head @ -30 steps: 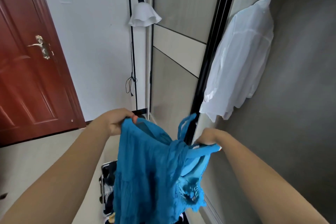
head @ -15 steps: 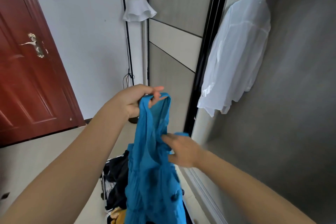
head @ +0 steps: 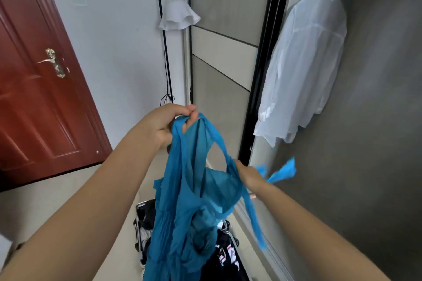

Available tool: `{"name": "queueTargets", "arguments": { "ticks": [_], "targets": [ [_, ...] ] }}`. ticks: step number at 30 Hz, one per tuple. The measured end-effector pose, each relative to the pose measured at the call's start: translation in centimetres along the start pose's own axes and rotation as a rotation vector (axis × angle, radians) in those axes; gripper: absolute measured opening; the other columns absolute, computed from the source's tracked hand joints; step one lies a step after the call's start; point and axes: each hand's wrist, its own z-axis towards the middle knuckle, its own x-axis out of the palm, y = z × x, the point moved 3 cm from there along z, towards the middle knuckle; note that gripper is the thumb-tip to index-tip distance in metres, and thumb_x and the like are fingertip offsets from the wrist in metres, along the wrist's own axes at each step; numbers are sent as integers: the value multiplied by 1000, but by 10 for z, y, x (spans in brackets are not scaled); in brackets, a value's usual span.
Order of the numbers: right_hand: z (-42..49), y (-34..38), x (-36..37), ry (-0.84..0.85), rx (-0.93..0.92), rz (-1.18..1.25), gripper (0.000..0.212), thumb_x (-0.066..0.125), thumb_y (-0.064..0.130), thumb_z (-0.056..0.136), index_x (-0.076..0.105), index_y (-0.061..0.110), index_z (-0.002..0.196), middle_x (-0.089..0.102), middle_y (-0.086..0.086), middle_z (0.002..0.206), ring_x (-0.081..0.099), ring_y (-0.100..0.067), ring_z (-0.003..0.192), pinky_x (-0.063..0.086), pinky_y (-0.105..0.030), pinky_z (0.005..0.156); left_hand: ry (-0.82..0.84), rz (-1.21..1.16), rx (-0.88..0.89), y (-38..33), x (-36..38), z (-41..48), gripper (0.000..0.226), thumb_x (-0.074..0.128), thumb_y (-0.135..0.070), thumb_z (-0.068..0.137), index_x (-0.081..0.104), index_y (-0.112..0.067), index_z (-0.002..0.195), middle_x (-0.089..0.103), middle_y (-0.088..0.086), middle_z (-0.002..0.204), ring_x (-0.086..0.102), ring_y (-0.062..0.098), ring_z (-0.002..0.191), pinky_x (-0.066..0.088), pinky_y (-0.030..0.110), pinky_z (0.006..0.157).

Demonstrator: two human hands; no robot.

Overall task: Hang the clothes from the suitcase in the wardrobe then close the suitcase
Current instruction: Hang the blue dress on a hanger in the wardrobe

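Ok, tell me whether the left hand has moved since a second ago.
Yes. The left hand, gripping the blue pleated dress, has risen against the black floor lamp pole, from near its base to just below its tangled cord.

I see the dress (head: 182, 212) at centre, the left hand (head: 166, 123) at its 12 o'clock, the right hand (head: 249, 175) at its 2, the suitcase (head: 139, 230) below behind it at 6, the lamp (head: 178, 16) at 12, the door (head: 34, 98) at 9, and the shirt (head: 306, 64) in the wardrobe (head: 376, 121) at 2.
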Motion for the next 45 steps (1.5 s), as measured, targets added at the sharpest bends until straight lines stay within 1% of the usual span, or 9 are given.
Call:
{"name": "queueTargets", "arguments": {
  "ticks": [7,9,13,15,19,27,32,36,45],
  "targets": [
    [-28,-3,21,-432,-561,-89,31,48,40,85,59,12,92,55,3,93,51,-18,92,44,-34,83,34,-20,32,11,34,14,27,52,16,86,57,5,111,53,21,108,66,31,86,59,33,70],
    [-46,3,31,-214,-712,-110,31,47,35,75,60,10,86,53,7,85,49,-10,83,42,-27,75,38,-27,35,12,38,18,26,52,16,85,58,5,107,53,21,108,64,33,92,60,31,67],
    [-62,3,41,649,-190,162,39,48,51,82,63,15,78,59,2,62,52,-8,52,41,-19,51,25,47,38,11,34,28,16,50,13,87,57,-1,91,58,19,99,65,27,82,59,30,72],
    [-58,5,15,721,-210,-32,46,54,60,84,67,16,76,60,-8,60,53,-16,49,45,-23,58,-35,190,34,6,22,38,14,51,9,87,54,-4,83,62,16,82,65,22,66,59,26,62],
    [-39,21,-80,274,-400,-724,22,75,25,79,69,9,94,57,-1,70,55,-18,62,40,-25,62,-128,573,15,-1,5,56,12,57,7,83,55,-5,83,57,11,92,57,20,69,50,18,40],
    [-36,68,-243,-493,-509,-1386,24,54,13,74,61,21,96,59,3,92,55,-21,96,22,-43,97,279,779,-34,5,105,82,10,61,3,85,59,-6,88,62,6,89,60,10,78,54,16,64],
    [-39,65,-322,-533,-361,-1434,22,53,8,77,61,15,95,56,1,97,52,-22,103,21,-46,98,259,639,125,3,191,106,17,60,4,85,64,-4,99,63,-1,62,59,5,62,51,18,74],
    [-43,70,-375,-505,-194,-1456,32,52,5,82,60,14,112,60,-2,103,56,-23,108,21,-50,105,299,499,173,0,264,113,12,60,4,84,62,-7,87,62,8,84,59,14,71,53,16,48],
    [-73,92,-494,-869,-5,-1175,26,54,12,90,58,14,116,61,-11,120,55,-29,119,16,-52,115,521,364,250,10,402,110,13,57,-3,87,65,-6,97,66,12,99,64,19,84,50,28,67]
  ]
}}
